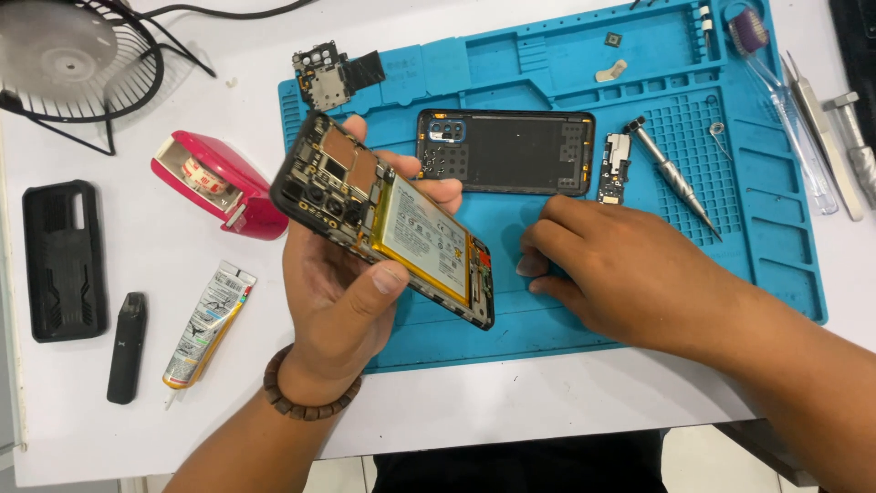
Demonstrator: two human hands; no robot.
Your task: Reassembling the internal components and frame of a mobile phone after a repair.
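Observation:
My left hand [342, 292] holds an opened smartphone [383, 219] tilted above the blue work mat [511, 329], its circuit board and pale battery facing up, my thumb pressing on the battery. My right hand [611, 269] rests palm down on the mat just right of the phone, fingers curled, their tips touching the mat; I cannot tell whether anything small lies under them. The phone's black back cover [506, 152] lies on the mat behind both hands.
A small circuit board [616, 169] and a metal screwdriver [671, 173] lie on the mat at right. A black bracket part [330, 73] sits at the mat's top left. Red tape dispenser [224, 183], glue tube [205, 324], black case [64, 260], a small black device [126, 347], fan [73, 55] left. Tweezers [821, 137] far right.

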